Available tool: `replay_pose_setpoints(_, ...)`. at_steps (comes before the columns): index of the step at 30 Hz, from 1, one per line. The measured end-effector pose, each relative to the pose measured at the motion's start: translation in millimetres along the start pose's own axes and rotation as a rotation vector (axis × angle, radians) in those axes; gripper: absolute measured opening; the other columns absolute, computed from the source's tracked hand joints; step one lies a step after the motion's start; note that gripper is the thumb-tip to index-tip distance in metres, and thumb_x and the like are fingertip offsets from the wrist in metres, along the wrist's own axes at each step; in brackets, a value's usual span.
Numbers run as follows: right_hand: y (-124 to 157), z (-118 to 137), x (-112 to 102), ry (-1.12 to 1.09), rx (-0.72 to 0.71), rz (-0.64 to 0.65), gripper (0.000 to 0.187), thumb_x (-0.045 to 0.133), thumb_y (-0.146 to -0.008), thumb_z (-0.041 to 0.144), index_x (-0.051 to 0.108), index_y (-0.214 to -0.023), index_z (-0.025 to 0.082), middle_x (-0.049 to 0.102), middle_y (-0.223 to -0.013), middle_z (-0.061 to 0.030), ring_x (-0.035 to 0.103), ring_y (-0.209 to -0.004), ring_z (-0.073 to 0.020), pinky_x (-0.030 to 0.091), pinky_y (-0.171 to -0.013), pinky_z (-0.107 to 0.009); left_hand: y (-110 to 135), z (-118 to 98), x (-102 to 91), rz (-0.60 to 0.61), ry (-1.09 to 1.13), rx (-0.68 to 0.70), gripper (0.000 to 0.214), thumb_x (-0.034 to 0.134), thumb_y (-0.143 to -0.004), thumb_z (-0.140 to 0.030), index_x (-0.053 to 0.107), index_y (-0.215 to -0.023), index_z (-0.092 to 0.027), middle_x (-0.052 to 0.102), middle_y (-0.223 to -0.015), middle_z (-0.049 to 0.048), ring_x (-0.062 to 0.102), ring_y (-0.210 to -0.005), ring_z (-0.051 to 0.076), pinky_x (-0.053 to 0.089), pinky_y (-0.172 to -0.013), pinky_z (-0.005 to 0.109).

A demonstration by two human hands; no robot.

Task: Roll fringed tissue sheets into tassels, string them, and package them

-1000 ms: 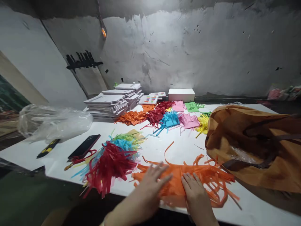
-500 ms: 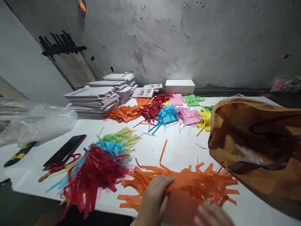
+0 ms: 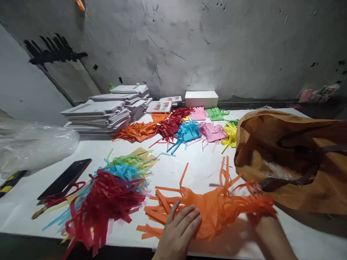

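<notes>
Left hand: the left hand (image 3: 180,229) lies palm down on the left half of the orange fringe (image 3: 200,202). Its fingers are stretched out and a little apart, pointing away from the body and to the right. It presses flat and is not closed around anything.
Right hand: the right hand (image 3: 261,224) is tucked under the strips at the right end. Its arm leans in from the bottom right. The fingers are hidden, so I cannot tell if they are wide or pinching.
Orange fringe: it is on the near edge of the counter (image 3: 168,173), between the two hands. The middle is smooth and thin, and long, floppy strips stick out at both ends. Some strips curl up. I cannot tell if it is paper or cloth.
Red fringe: a messy, fluffy heap of red fringe (image 3: 108,202) lies left of the orange one, on top of light blue fringe (image 3: 127,171).
Phone: a flat, black phone (image 3: 65,178) lies left of the heap.
Brown bag: a soft, wrinkly brown bag (image 3: 252,141) with dark straps gapes at the right.
Plastic: shiny, see-through, crumpled plastic (image 3: 46,144) sits at the far left.
Back row: blue bundle (image 3: 188,130), pink bundle (image 3: 213,132) and yellow bundle (image 3: 230,135), all stringy. Behind them is a smooth white box (image 3: 202,99).
</notes>
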State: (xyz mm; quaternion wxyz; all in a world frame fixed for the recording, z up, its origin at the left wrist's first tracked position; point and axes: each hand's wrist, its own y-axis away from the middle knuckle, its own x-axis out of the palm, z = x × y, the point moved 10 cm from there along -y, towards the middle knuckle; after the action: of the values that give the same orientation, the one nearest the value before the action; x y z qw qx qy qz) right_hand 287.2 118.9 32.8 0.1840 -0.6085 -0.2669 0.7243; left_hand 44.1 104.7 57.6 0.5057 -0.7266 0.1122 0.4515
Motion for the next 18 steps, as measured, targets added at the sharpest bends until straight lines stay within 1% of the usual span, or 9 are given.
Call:
replay_pose_setpoints(3,36.4,-42.6,-51.7,0.163,0.251,-0.150,0.040,0.036,-0.100,0.030,0.070,-0.112,0.011,0.072,-0.110,-0.0165,0.070,-0.090,-0.0288,0.058,-0.074,-0.042,-3.9,-1.0,8.5,0.046,-0.020,-0.017,0.034,0.035,-0.107,-0.020,0.069,-0.111,-0.020,0.078,-0.108,-0.0025,0.069,-0.107,0.012,0.001,-0.127,0.034)
replay_pose_setpoints(4,45.2,-41.4,-68.2,0.171,0.276,-0.212,0.036,0.041,-0.098,0.025,0.067,-0.119,0.012,0.071,-0.113,-0.0160,0.070,-0.094,-0.0299,0.058,-0.078,-0.043,-4.2,-1.3,12.0,0.060,-0.019,-0.027,0.034,0.036,-0.107,-0.020,0.069,-0.110,-0.020,0.078,-0.107,-0.0023,0.069,-0.106,0.012,0.002,-0.127,0.033)
replay_pose_setpoints(6,45.9,-6.0,-84.4,0.057,0.105,-0.271,0.039,0.048,-0.093,0.014,0.060,-0.131,0.017,0.072,-0.114,-0.0120,0.070,-0.100,-0.0265,0.057,-0.087,-0.040,-3.1,-1.9,19.4,0.097,-0.012,-0.046,0.033,0.036,-0.106,-0.019,0.069,-0.112,-0.020,0.078,-0.109,-0.0008,0.068,-0.106,0.013,0.003,-0.127,0.034)
replay_pose_setpoints(8,37.1,65.8,-73.2,-0.141,-0.330,-0.154,0.042,0.044,-0.092,0.008,0.062,-0.128,0.019,0.074,-0.112,-0.0076,0.069,-0.106,-0.0227,0.054,-0.096,-0.037,0.2,-1.9,26.8,0.158,-0.003,-0.071,0.032,0.038,-0.105,-0.016,0.068,-0.114,-0.020,0.077,-0.113,0.0007,0.067,-0.110,0.013,0.005,-0.127,0.034)
replay_pose_setpoints(9,34.4,96.6,-58.3,-0.211,-0.488,-0.031,0.043,0.044,-0.090,0.003,0.064,-0.125,0.018,0.074,-0.116,-0.0065,0.067,-0.113,-0.0233,0.050,-0.104,-0.040,2.5,-2.2,29.7,0.192,0.003,-0.078,0.032,0.038,-0.104,-0.014,0.067,-0.116,-0.020,0.076,-0.115,0.0014,0.066,-0.111,0.014,0.006,-0.126,0.035)
replay_pose_setpoints(10,31.3,117.9,-45.0,-0.253,-0.569,0.049,0.042,0.043,-0.090,0.002,0.067,-0.121,0.016,0.072,-0.121,-0.0056,0.064,-0.119,-0.0232,0.044,-0.111,-0.040,5.0,-2.3,31.4,0.220,0.008,-0.085,0.033,0.039,-0.103,-0.012,0.067,-0.118,-0.020,0.075,-0.117,0.0019,0.065,-0.113,0.015,0.006,-0.126,0.037)
replay_pose_setpoints(13,19.4,131.8,-20.2,-0.357,-0.491,0.059,0.033,0.042,-0.095,0.005,0.071,-0.110,0.010,0.074,-0.116,-0.0085,0.063,-0.119,-0.0226,0.032,-0.120,-0.043,12.6,-0.7,27.2,0.240,0.012,-0.116,0.034,0.041,-0.101,-0.010,0.066,-0.120,-0.020,0.074,-0.121,0.0024,0.063,-0.118,0.016,0.006,-0.125,0.038)
replay_pose_setpoints(16,26.8,124.0,-7.3,-0.394,-0.444,0.068,0.033,0.042,-0.096,0.005,0.070,-0.112,0.010,0.075,-0.111,-0.0102,0.065,-0.115,-0.0225,0.035,-0.118,-0.045,18.5,-2.4,17.7,0.206,0.001,-0.132,0.031,0.042,-0.102,-0.015,0.068,-0.119,-0.021,0.073,-0.123,0.0033,0.060,-0.121,0.018,0.007,-0.124,0.038)
replay_pose_setpoints(18,31.6,117.8,-8.8,-0.408,-0.431,0.065,0.032,0.042,-0.097,0.005,0.070,-0.112,0.010,0.076,-0.109,-0.0097,0.066,-0.113,-0.0223,0.036,-0.117,-0.045,19.1,-6.7,11.6,0.155,0.006,-0.139,0.026,0.048,-0.102,-0.022,0.069,-0.116,-0.023,0.075,-0.118,0.0027,0.061,-0.117,0.019,0.013,-0.122,0.038)
